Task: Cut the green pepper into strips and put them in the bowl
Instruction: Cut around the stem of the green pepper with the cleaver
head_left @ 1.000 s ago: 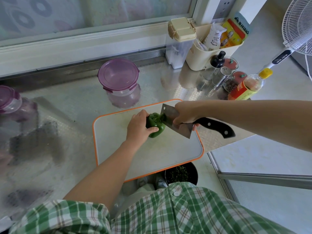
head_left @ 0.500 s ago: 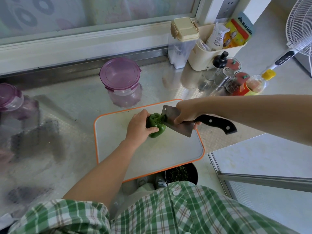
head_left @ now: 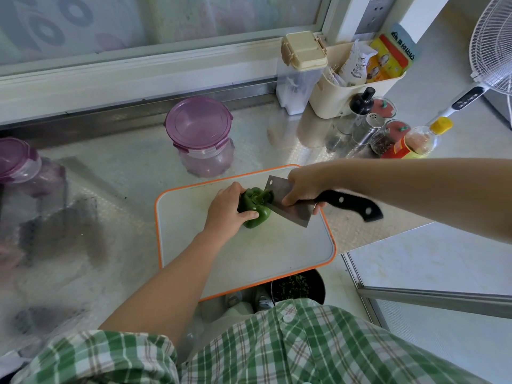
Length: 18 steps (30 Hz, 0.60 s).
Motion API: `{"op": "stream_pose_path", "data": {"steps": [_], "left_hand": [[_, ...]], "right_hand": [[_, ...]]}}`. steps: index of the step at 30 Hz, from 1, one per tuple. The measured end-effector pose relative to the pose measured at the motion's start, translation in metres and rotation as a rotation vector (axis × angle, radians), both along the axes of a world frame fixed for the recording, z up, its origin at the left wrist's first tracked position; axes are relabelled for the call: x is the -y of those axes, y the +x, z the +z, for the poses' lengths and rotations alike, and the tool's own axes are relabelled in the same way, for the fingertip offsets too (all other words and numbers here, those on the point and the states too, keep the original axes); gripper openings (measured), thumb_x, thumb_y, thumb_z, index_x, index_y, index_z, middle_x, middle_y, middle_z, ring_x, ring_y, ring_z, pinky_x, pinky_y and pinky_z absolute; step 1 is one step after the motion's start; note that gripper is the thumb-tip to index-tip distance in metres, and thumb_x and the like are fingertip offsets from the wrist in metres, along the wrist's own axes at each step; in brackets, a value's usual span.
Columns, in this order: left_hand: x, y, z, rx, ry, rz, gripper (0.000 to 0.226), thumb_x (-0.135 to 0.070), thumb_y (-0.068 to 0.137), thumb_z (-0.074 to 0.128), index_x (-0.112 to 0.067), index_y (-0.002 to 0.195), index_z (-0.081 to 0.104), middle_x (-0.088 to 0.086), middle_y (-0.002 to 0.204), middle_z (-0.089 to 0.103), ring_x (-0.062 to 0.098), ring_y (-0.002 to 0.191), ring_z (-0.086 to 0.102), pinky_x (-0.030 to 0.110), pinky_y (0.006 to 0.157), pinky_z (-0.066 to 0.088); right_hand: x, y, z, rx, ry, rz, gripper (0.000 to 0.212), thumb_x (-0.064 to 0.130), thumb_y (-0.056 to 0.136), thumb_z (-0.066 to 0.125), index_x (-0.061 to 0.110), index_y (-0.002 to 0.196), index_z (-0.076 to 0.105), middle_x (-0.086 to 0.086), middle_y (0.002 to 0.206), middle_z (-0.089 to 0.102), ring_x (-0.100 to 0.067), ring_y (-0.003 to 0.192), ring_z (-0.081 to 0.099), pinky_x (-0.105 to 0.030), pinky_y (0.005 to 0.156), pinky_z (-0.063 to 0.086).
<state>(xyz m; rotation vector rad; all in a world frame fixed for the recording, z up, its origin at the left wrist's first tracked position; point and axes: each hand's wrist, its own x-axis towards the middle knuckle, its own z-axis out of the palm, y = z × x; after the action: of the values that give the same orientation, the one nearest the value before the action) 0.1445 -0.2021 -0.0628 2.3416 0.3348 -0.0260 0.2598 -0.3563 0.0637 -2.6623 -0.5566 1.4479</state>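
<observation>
So the green pepper (head_left: 253, 209) is sitting on the far half of the white cutting board (head_left: 249, 259), the one with the orange rim. It's whole, with the stem end facing right towards the knife. The left hand (head_left: 228, 210) has it from the left side, fingers curled over the top and thumb pressed on the near side, so it's a proper grip and not just a flat palm.

The right hand (head_left: 303, 188) is choked way up on the cleaver (head_left: 293, 214). Its fingers are wrapped over the top of the blade where it meets the black handle, and most of the handle pokes out free to the right. The blade is tilted, and its edge sits against the pepper right beside the stem.

The board lies on a shiny metal bench (head_left: 124, 189), with its near corner hanging over the edge. There's a black pot (head_left: 297, 286) with something dark in it down below that corner.

Just behind the board there's a clear jar with a purple lid (head_left: 199, 126), and another one (head_left: 16, 159) at the far left. Over at back right there's a cream caddy (head_left: 332, 98) stuffed with packets, some shakers, and a yellow-capped bottle (head_left: 415, 141). A white fan (head_left: 496, 42) is in the corner.
</observation>
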Motion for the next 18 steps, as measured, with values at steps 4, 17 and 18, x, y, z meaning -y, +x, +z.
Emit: {"op": "stream_pose_path", "data": {"steps": [4, 17, 18], "left_hand": [[0.003, 0.001, 0.0, 0.014, 0.011, 0.012, 0.052, -0.03, 0.072, 0.082, -0.011, 0.111, 0.054, 0.002, 0.106, 0.06, 0.023, 0.101, 0.051, 0.031, 0.075, 0.038], [-0.003, -0.003, -0.005, 0.003, -0.047, -0.002, 0.054, -0.028, 0.075, 0.08, -0.011, 0.117, 0.052, 0.005, 0.113, 0.06, 0.023, 0.11, 0.051, 0.033, 0.085, 0.043], [-0.003, -0.004, -0.005, -0.001, -0.072, 0.001, 0.054, -0.028, 0.077, 0.079, -0.01, 0.119, 0.05, 0.006, 0.114, 0.059, 0.024, 0.112, 0.049, 0.035, 0.088, 0.043]], "right_hand": [[0.011, -0.005, -0.01, -0.015, 0.009, -0.049, 0.034, 0.03, 0.092, 0.058, 0.0, 0.107, 0.059, -0.02, 0.091, 0.071, -0.022, 0.054, 0.064, -0.021, 0.042, 0.047], [0.015, 0.013, -0.01, -0.168, 0.014, -0.179, 0.031, 0.034, 0.093, 0.06, 0.003, 0.093, 0.061, -0.01, 0.064, 0.058, -0.018, 0.05, 0.05, -0.019, 0.04, 0.038], [0.017, 0.01, -0.01, -0.132, 0.017, -0.153, 0.033, 0.035, 0.093, 0.06, 0.003, 0.097, 0.061, -0.011, 0.07, 0.061, -0.019, 0.053, 0.054, -0.02, 0.042, 0.041]]}}
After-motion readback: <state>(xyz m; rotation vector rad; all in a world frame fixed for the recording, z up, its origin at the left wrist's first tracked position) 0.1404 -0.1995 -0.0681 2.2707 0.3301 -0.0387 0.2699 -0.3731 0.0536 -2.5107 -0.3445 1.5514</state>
